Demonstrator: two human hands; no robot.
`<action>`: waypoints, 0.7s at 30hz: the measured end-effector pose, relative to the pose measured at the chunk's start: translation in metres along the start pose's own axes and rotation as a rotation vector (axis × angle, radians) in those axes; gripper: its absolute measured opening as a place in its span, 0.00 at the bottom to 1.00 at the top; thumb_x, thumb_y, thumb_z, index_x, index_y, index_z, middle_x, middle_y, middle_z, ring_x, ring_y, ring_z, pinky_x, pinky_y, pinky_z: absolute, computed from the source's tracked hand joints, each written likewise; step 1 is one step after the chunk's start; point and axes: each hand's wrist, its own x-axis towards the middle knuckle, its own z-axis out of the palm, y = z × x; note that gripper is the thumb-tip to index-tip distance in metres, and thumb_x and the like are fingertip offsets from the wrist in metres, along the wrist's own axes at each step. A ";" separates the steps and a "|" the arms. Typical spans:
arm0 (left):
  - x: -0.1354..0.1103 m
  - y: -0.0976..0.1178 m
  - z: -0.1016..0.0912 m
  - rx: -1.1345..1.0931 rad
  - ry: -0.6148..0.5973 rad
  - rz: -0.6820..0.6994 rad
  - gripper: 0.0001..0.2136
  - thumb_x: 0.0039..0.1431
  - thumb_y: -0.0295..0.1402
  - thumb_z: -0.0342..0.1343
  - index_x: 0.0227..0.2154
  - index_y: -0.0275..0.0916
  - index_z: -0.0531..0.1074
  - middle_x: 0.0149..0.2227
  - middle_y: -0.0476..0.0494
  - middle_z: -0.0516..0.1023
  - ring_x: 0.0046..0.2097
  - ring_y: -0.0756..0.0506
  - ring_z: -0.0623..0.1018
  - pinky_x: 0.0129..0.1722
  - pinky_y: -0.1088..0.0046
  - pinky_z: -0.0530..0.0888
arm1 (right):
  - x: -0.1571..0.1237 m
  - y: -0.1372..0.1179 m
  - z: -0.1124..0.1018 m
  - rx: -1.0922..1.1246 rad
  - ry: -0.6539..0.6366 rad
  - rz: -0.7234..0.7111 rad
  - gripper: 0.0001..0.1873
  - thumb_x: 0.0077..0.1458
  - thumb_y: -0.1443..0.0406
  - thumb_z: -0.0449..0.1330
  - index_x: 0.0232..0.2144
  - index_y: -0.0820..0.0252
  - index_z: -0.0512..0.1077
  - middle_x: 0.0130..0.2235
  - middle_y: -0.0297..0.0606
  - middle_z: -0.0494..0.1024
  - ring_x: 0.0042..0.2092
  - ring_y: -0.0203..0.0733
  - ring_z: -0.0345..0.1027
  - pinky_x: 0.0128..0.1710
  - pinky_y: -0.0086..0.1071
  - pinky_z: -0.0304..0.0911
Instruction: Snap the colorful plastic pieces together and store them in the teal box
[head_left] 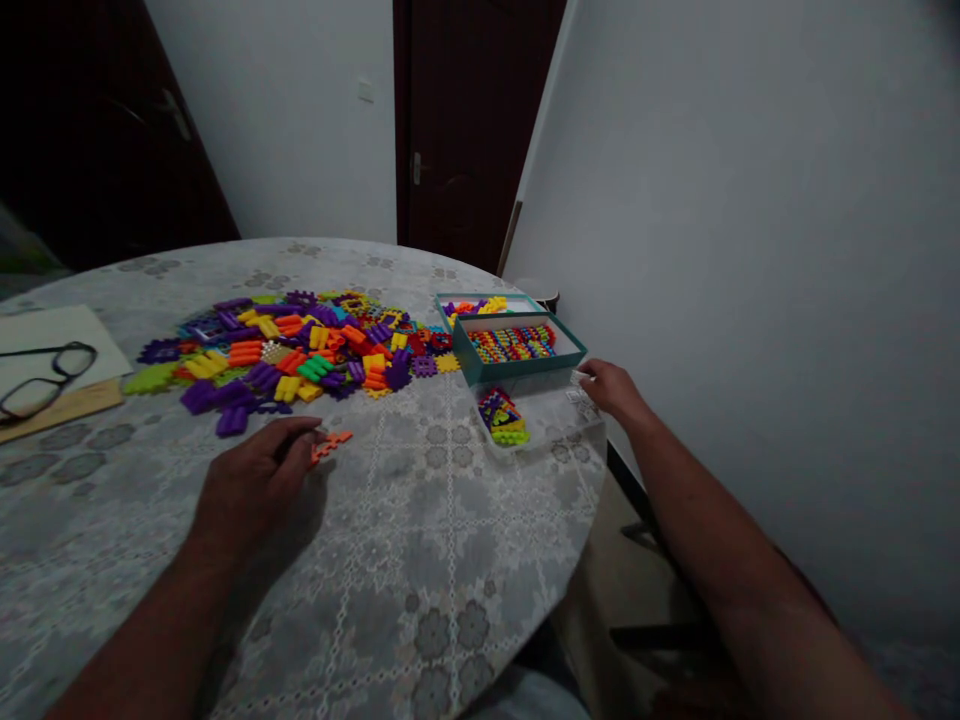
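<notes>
My left hand (251, 480) is closed over the near part of the table, its fingertips pinching an orange notched plastic building piece (330, 445). At the table's right edge, my right hand (611, 385) is closed on a white plastic piece (579, 378). Below its fingertips, more white pieces (583, 405) lie at the right end of a clear plastic tray (510, 455). Purple, red, yellow and lime pieces (502, 415) are gathered at that tray's left end. Just behind stands a teal box (472, 365) with rows of small multicoloured pieces (514, 344) in it.
A large heap of mixed coloured plastic pieces (300, 350) spreads over the patterned tablecloth (405, 560). Behind the teal box, a second teal-edged box (487, 297) holds orange, purple and yellow pieces. Black-framed glasses (56, 375) rest at left on paper (67, 325). A wall (735, 200) rises at right.
</notes>
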 end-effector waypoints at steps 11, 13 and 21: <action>0.002 -0.007 0.003 0.027 -0.006 0.004 0.18 0.68 0.48 0.53 0.51 0.47 0.81 0.50 0.43 0.89 0.49 0.35 0.86 0.54 0.58 0.80 | 0.006 0.017 0.013 -0.066 0.086 0.062 0.19 0.64 0.72 0.58 0.51 0.69 0.84 0.54 0.57 0.87 0.53 0.50 0.81 0.58 0.37 0.68; 0.002 -0.007 0.001 0.037 0.034 -0.012 0.17 0.68 0.47 0.54 0.50 0.48 0.82 0.49 0.44 0.89 0.49 0.35 0.86 0.54 0.58 0.81 | -0.007 0.011 0.011 -0.059 0.122 0.036 0.19 0.65 0.71 0.55 0.51 0.69 0.83 0.54 0.57 0.86 0.53 0.51 0.80 0.60 0.40 0.68; 0.002 -0.012 0.001 0.033 0.057 -0.083 0.18 0.69 0.38 0.52 0.53 0.42 0.81 0.54 0.37 0.87 0.53 0.37 0.85 0.59 0.59 0.79 | -0.099 -0.083 0.014 0.334 0.189 -0.461 0.12 0.67 0.62 0.58 0.44 0.57 0.82 0.43 0.45 0.86 0.42 0.49 0.81 0.49 0.40 0.73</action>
